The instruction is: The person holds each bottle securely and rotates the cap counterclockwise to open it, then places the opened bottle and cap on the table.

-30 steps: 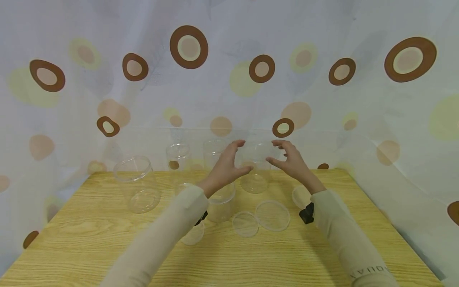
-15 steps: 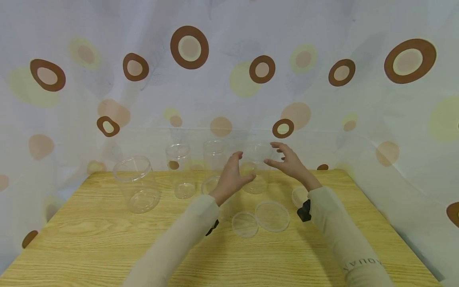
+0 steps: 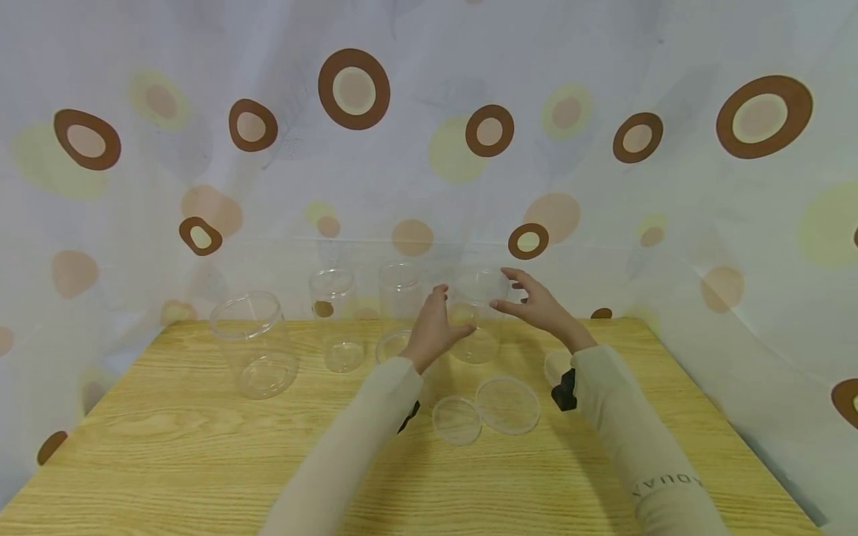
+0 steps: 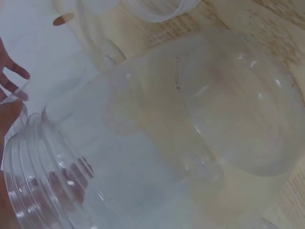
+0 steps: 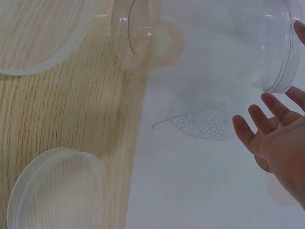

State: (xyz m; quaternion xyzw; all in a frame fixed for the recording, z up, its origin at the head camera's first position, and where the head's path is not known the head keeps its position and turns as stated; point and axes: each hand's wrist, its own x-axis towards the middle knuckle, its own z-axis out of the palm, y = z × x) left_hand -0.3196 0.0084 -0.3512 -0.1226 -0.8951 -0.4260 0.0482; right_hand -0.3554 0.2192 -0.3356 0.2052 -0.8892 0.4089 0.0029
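A clear, tall jar (image 3: 479, 348) stands upright at the back of the wooden table, between the two hands. My left hand (image 3: 430, 331) is at its left side, thumb spread from the fingers and overlapping the jar in the head view. The left wrist view shows that hand beside a ridged jar neck (image 4: 45, 176), with fingers visible through the plastic. On the opposite side, my right hand (image 3: 539, 305) reaches in at the upper part. In the right wrist view, its loosely bent, spread fingers (image 5: 261, 119) lie just by the jar's rim (image 5: 286, 57).
Clear lids lie in front: a small one (image 3: 457, 421), a larger one (image 3: 507, 406) and another (image 3: 555, 366) near the right wrist. Leftward stand a wide jar (image 3: 264, 365), a narrow jar (image 3: 345, 353) and another tall jar (image 3: 400, 294). A patterned curtain (image 3: 415, 186) hangs behind.
My left hand has come down and slightly right beside the tall jar, its forearm swinging right. My right hand has edged left toward the same jar.
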